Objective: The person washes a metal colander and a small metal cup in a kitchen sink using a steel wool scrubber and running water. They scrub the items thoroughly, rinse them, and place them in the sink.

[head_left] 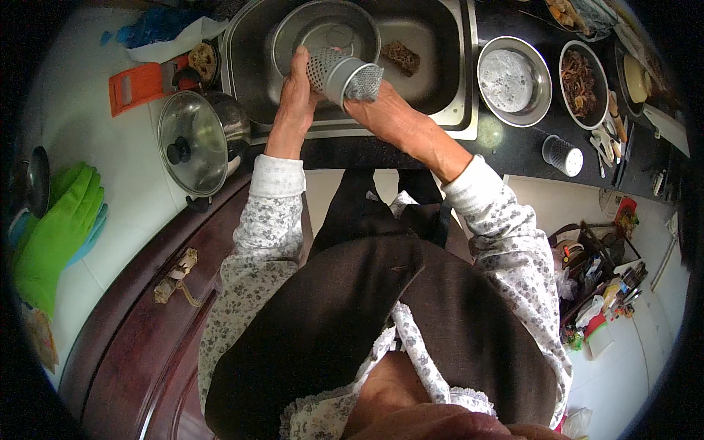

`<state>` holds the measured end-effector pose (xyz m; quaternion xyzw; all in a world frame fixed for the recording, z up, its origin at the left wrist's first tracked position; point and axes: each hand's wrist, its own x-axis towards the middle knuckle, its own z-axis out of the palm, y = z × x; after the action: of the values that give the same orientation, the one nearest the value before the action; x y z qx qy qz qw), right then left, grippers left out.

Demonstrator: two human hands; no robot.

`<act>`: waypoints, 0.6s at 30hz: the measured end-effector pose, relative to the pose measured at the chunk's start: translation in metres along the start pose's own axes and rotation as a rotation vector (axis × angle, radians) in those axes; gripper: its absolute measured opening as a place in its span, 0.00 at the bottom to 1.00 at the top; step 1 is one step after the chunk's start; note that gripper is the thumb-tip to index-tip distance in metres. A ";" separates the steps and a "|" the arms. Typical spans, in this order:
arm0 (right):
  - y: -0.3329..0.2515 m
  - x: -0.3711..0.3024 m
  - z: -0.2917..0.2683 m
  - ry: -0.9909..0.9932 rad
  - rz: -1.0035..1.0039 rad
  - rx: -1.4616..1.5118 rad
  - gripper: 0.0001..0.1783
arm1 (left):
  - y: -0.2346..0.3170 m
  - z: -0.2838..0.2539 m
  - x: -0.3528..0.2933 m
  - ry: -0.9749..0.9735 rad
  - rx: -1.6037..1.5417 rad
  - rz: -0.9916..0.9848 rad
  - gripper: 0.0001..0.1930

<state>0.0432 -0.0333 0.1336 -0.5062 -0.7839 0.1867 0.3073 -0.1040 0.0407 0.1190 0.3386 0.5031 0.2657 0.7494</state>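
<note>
Over the sink [433,95], I hold a perforated metal utensil holder [320,70], tilted with one end toward the right. My left hand [296,99] is closed around its left side, thumb along the perforated wall. My right hand [378,114] grips it from below near the other end; its fingers are mostly hidden behind it. A grey mesh piece [364,83] shows at that end; I cannot tell whether it is part of the holder. Behind it, a round metal basin [284,37] stands in the sink. A brown scrubber [400,58] lies on the sink floor.
Right of the sink stand a metal bowl of suds [506,79], a bowl of brown food [579,84], a second perforated holder [563,155] and several utensils [607,143]. At left are a glass-lidded pot [192,143], an orange grater-like tool [136,88] and green gloves [59,227].
</note>
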 end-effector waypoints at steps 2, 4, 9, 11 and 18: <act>-0.001 0.001 -0.001 -0.002 0.013 -0.056 0.19 | -0.009 -0.002 0.006 0.063 -0.022 -0.008 0.29; -0.002 0.003 0.002 0.022 0.084 0.020 0.17 | -0.016 -0.008 0.011 0.100 -0.035 -0.006 0.29; -0.002 -0.002 0.006 0.064 0.075 0.190 0.17 | -0.007 0.003 0.000 0.150 0.078 0.010 0.30; -0.003 -0.003 0.001 -0.042 0.165 0.306 0.19 | -0.016 -0.004 0.004 0.222 0.105 -0.001 0.30; 0.009 -0.019 0.011 -0.149 0.005 0.241 0.21 | -0.003 0.002 -0.015 -0.004 0.078 0.073 0.30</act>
<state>0.0473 -0.0462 0.1143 -0.4522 -0.7753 0.3173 0.3061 -0.1070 0.0273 0.1256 0.3863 0.4989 0.2726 0.7263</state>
